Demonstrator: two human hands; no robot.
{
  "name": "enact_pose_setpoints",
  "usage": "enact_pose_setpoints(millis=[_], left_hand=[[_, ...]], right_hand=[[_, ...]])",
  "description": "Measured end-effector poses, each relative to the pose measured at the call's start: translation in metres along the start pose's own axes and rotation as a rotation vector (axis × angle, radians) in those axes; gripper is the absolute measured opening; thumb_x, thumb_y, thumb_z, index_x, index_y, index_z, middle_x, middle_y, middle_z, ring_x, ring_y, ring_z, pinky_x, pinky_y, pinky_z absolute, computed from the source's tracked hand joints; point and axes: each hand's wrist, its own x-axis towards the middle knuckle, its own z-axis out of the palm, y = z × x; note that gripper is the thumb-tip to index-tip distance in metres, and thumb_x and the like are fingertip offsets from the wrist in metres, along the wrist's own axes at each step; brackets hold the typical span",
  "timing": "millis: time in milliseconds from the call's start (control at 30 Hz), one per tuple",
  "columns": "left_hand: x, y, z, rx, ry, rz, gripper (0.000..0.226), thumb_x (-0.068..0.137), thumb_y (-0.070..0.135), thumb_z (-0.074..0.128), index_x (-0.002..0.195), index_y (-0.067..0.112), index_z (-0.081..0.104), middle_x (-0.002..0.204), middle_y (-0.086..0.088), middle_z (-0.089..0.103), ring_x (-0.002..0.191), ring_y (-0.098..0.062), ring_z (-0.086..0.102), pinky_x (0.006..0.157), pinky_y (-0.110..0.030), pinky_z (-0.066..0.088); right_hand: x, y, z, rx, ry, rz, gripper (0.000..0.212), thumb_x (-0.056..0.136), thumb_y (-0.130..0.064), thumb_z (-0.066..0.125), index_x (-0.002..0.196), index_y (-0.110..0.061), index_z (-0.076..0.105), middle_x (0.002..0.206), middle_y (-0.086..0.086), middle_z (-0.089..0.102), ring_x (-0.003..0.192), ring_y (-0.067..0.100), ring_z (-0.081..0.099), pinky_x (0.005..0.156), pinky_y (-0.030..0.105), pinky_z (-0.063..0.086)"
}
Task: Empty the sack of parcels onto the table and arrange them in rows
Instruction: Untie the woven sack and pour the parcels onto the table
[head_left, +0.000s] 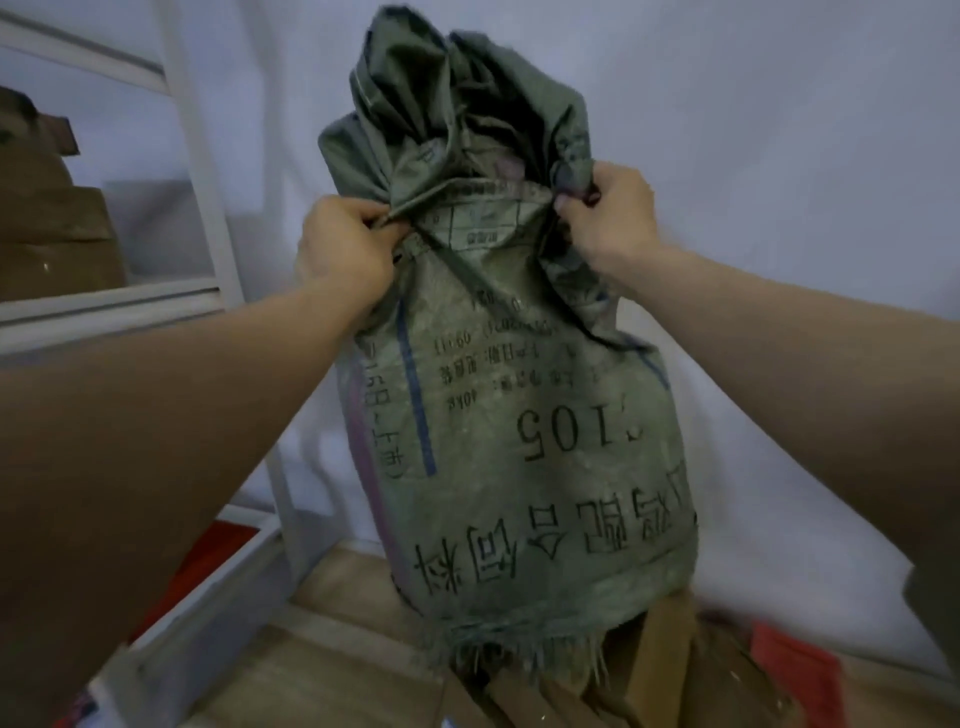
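A grey-green woven sack (514, 415) with black print hangs upside down in the middle of the view, its frayed mouth pointing down. My left hand (340, 249) grips a bunch of its fabric at the upper left. My right hand (608, 213) grips the fabric at the upper right. Brown cardboard parcels (670, 670) show below the mouth, resting on the light wooden table (311, 660). A red parcel (795, 670) lies at the lower right beside them. How much is still inside the sack is hidden.
A white shelf frame (202, 171) stands at the left with brown boxes (52, 234) on its shelf. A red item (208, 566) sits on a lower shelf. White wall fills the background.
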Motion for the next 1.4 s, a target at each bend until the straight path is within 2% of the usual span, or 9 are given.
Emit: enact_pose_setpoints(millis=[433, 567, 667, 767, 967, 1067, 1167, 1267, 1400], left_hand=[[0.006, -0.026, 0.016, -0.175, -0.135, -0.201, 0.020, 0.082, 0.024, 0.078, 0.099, 0.012, 0.078, 0.091, 0.002, 0.072, 0.089, -0.020, 0.066, 0.083, -0.031, 0.054], [0.015, -0.040, 0.017, -0.250, -0.146, -0.283, 0.021, 0.080, 0.023, 0.080, 0.098, 0.012, 0.078, 0.098, -0.004, 0.075, 0.090, -0.024, 0.069, 0.089, -0.038, 0.057], [0.014, -0.040, 0.022, -0.337, -0.167, -0.344, 0.015, 0.079, 0.022, 0.081, 0.091, 0.014, 0.077, 0.093, -0.004, 0.074, 0.085, -0.023, 0.069, 0.087, -0.036, 0.058], [0.010, -0.036, 0.027, -0.482, -0.210, -0.489, 0.014, 0.078, 0.018, 0.082, 0.073, 0.019, 0.070, 0.081, -0.005, 0.071, 0.080, -0.026, 0.070, 0.084, -0.040, 0.059], [0.018, -0.031, 0.013, -0.615, -0.217, -0.574, 0.006, 0.086, 0.010, 0.074, 0.084, 0.007, 0.069, 0.083, -0.007, 0.067, 0.074, -0.024, 0.065, 0.078, -0.032, 0.055], [0.040, -0.031, 0.003, -0.668, -0.117, -0.529, 0.019, 0.085, 0.014, 0.076, 0.103, 0.008, 0.073, 0.092, -0.007, 0.070, 0.084, -0.025, 0.067, 0.083, -0.035, 0.057], [0.049, -0.057, -0.001, -0.642, -0.057, -0.528, 0.006, 0.085, 0.017, 0.075, 0.090, 0.015, 0.072, 0.090, -0.006, 0.071, 0.085, -0.026, 0.069, 0.085, -0.038, 0.058], [0.035, -0.099, 0.000, -0.594, -0.065, -0.600, 0.004, 0.086, 0.016, 0.074, 0.084, 0.017, 0.071, 0.089, -0.007, 0.072, 0.086, -0.028, 0.070, 0.087, -0.042, 0.058], [0.023, -0.116, 0.007, -0.648, -0.046, -0.660, 0.006, 0.086, 0.009, 0.072, 0.081, 0.012, 0.071, 0.095, -0.013, 0.073, 0.088, -0.033, 0.070, 0.088, -0.046, 0.057]], right_hand=[[-0.012, 0.000, 0.026, -0.072, -0.088, 0.077, 0.014, 0.091, -0.014, 0.062, 0.093, -0.001, 0.069, 0.085, 0.012, 0.066, 0.083, 0.028, 0.063, 0.081, 0.040, 0.054], [-0.033, 0.003, 0.021, 0.013, -0.422, 0.171, 0.064, 0.067, -0.060, 0.072, 0.099, -0.005, 0.068, 0.099, 0.009, 0.070, 0.094, 0.031, 0.066, 0.091, 0.053, 0.051], [-0.044, 0.007, 0.028, -0.424, -0.505, 0.010, 0.092, 0.046, -0.091, 0.067, 0.093, -0.012, 0.058, 0.112, 0.000, 0.052, 0.108, 0.027, 0.049, 0.092, 0.048, 0.046], [-0.060, 0.009, 0.043, -0.683, -0.427, -0.014, 0.065, 0.061, -0.066, 0.080, 0.090, -0.019, 0.046, 0.107, -0.001, 0.039, 0.107, 0.022, 0.039, 0.085, 0.042, 0.043], [-0.024, 0.002, 0.074, -0.257, -0.164, 0.344, 0.017, 0.088, -0.014, 0.067, 0.096, 0.000, 0.064, 0.082, 0.020, 0.068, 0.073, 0.038, 0.072, 0.064, 0.047, 0.061], [0.007, -0.030, 0.089, 0.026, -0.128, 0.343, 0.023, 0.093, -0.011, 0.063, 0.110, 0.004, 0.063, 0.084, 0.022, 0.070, 0.073, 0.038, 0.073, 0.065, 0.049, 0.062], [-0.006, -0.048, 0.092, 0.121, -0.394, 0.236, 0.041, 0.085, -0.038, 0.076, 0.113, -0.010, 0.063, 0.095, 0.003, 0.070, 0.086, 0.022, 0.072, 0.076, 0.037, 0.061], [-0.045, -0.029, 0.102, -0.326, -0.658, 0.106, 0.058, 0.062, -0.053, 0.089, 0.096, -0.016, 0.060, 0.097, -0.004, 0.063, 0.091, 0.017, 0.062, 0.076, 0.030, 0.050], [-0.059, -0.007, 0.135, -0.543, -0.466, 0.102, 0.030, 0.079, -0.026, 0.080, 0.087, -0.007, 0.058, 0.093, 0.011, 0.064, 0.088, 0.034, 0.067, 0.073, 0.042, 0.056]])
